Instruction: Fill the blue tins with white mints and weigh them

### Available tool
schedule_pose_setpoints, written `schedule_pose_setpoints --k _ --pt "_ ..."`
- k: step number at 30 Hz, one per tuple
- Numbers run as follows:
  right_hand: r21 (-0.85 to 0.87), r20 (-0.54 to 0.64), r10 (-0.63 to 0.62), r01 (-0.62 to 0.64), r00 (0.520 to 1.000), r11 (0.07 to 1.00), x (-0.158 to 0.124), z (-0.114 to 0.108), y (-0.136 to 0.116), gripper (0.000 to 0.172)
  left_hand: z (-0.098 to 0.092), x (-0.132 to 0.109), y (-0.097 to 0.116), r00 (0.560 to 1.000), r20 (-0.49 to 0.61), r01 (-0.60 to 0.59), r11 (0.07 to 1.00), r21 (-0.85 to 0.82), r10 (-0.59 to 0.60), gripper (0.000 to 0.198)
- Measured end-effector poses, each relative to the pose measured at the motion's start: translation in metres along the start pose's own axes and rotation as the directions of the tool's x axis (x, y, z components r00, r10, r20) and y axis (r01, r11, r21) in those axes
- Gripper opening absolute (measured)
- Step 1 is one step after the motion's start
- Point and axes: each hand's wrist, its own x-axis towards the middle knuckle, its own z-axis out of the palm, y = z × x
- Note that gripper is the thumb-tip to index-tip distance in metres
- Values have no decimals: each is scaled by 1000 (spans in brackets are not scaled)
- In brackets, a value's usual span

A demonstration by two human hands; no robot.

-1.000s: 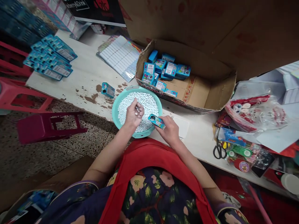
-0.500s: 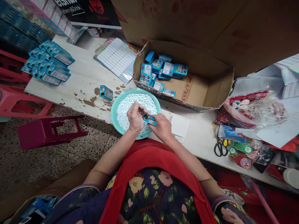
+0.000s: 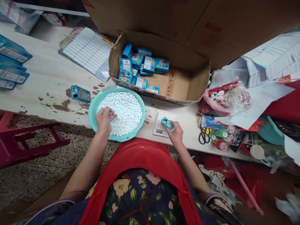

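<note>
My right hand (image 3: 176, 132) holds a small blue box (image 3: 167, 123) with a round dark hole at one end, over a white digital scale (image 3: 161, 122). Whether the box touches the scale I cannot tell. My left hand (image 3: 104, 120) is over the left part of a turquoise basin (image 3: 92, 117), its fingers bent and partly apart. Small white candies (image 3: 127, 114) fill much of the basin. I cannot make out anything between the left fingers. Another blue box (image 3: 80, 94) lies on the table, left of the basin.
Behind the basin stands an open cardboard box (image 3: 199, 90) with several blue boxes inside. Label sheets (image 3: 85, 51) lie at its left, and stacked blue boxes (image 3: 12, 62) stand farther left. Black-handled scissors (image 3: 203, 136) and wrapped items are on the right. A magenta stool (image 3: 9, 143) is lower left.
My right hand has moved right with the blue box, from the basin to the scale. My left hand has left the box and moved to the basin's left part. The view has shifted right.
</note>
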Motion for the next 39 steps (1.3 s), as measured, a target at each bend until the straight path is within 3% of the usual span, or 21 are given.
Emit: schedule_pose_setpoints --k 4,7,10,16,26,31,36,39 --pt "73 -43 57 -53 997 996 -2 10 8 45 3 0 -5 1000 28 9 1000 13 -9 25" --pt "108 -122 45 -32 992 994 -8 5 12 54 3 4 -5 999 33 -8 1000 7 8 23" --pt "135 -167 115 -93 979 987 -17 -5 23 48 4 8 -3 999 27 -18 1000 13 17 24" --pt "158 -151 253 -229 956 961 -31 -14 46 44 9 9 -1 998 58 -13 1000 22 12 23" --pt "197 -103 326 -302 940 933 -35 -11 49 48 9 10 -3 995 97 -4 999 37 0 25" --pt "223 -71 318 -295 945 929 -31 -7 45 49 7 8 -3 996 93 2 999 36 -6 24" --pt "243 -40 210 -194 977 950 -26 -2 38 46 2 8 -7 994 106 5 998 64 -12 25" --pt "241 -38 154 -141 987 960 -23 0 35 45 -4 10 -13 983 174 -95 968 233 54 24"
